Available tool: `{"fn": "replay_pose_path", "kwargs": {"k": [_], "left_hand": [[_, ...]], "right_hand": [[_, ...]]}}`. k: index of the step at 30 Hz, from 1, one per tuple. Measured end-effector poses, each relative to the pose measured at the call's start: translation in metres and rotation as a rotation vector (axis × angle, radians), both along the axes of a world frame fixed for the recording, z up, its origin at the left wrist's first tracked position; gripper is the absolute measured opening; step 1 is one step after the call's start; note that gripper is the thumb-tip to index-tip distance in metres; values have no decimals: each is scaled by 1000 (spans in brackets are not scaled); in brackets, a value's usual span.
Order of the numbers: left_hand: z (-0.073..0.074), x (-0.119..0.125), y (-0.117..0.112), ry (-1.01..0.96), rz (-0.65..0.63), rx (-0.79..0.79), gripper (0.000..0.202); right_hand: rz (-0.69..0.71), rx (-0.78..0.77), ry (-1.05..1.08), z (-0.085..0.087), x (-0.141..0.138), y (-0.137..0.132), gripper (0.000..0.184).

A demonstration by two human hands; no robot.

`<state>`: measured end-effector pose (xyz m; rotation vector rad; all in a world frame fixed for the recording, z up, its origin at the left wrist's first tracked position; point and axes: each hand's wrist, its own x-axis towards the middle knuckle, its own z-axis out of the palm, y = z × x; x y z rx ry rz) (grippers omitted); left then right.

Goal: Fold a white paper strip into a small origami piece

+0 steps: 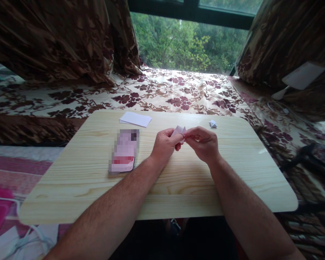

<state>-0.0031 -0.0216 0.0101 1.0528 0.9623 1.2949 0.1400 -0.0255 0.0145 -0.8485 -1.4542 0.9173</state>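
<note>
A small piece of folded white paper (179, 130) is held up over the middle of the table, between my two hands. My left hand (166, 143) grips it with the thumb lying across the front and the fingers curled behind. On the paper's right edge, the thumb and fingertips of my right hand (203, 141) pinch a corner. My fingers cover the lower part of the paper, so its full shape is hidden. A small folded paper figure (212, 124) sits near the table's far right side. Toward the back left lies a stack of white paper sheets (135, 119).
A phone (124, 150), partly pixelated, lies on the wood-grain table (78, 180) left of my hands. Behind the table, a flowered cloth (178, 90) covers the window ledge. A white lamp (303, 76) stands at the right. White cables (34, 234) hang by the left front corner.
</note>
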Motion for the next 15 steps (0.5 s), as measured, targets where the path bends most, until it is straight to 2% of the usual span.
{"fn": "replay_pose_path", "kwargs": {"k": [10, 15], "left_hand": [[4, 0, 0, -91, -48, -39, 16], [7, 1, -1, -146, -72, -112, 18]], "right_hand": [[-37, 96, -186, 3, 6, -2, 4], [-83, 143, -272, 7, 7, -2, 8]]}}
